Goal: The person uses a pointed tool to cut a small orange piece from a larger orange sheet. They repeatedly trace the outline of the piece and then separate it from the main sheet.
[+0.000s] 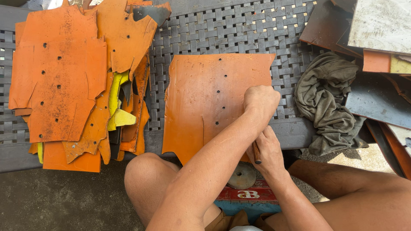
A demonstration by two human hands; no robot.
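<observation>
From the head camera, looking straight down, I see an orange sheet (205,102) of leather-like material lying flat on a dark woven plastic surface (239,30), its near edge hanging over the front edge toward my knees. A line of small punched holes runs down the sheet, right of its middle.

My left hand (260,102) is clenched into a fist and presses down on the right edge of the orange sheet, beside the row of holes. What it grips inside the fist I cannot tell. My right hand (267,149) sits just below it, closed around a thin brown-handled tool (256,152) that points down past the sheet's near edge. The two hands are just beside each other, the left forearm crossing over the lower part of the sheet.

Under the hands, between my bare knees, I see a round grey metal disc (242,175) resting on a red and blue box (248,196).

To the left lies a stack of orange scrap sheets (60,77), also punched with holes, with yellow pieces (117,107) wedged among them. To the right of the sheet, a crumpled olive-grey cloth (327,102) rests on the woven surface, touching its front edge. Past it, in the upper right corner, are dark and pale flat boards (376,25) stacked at angles.
</observation>
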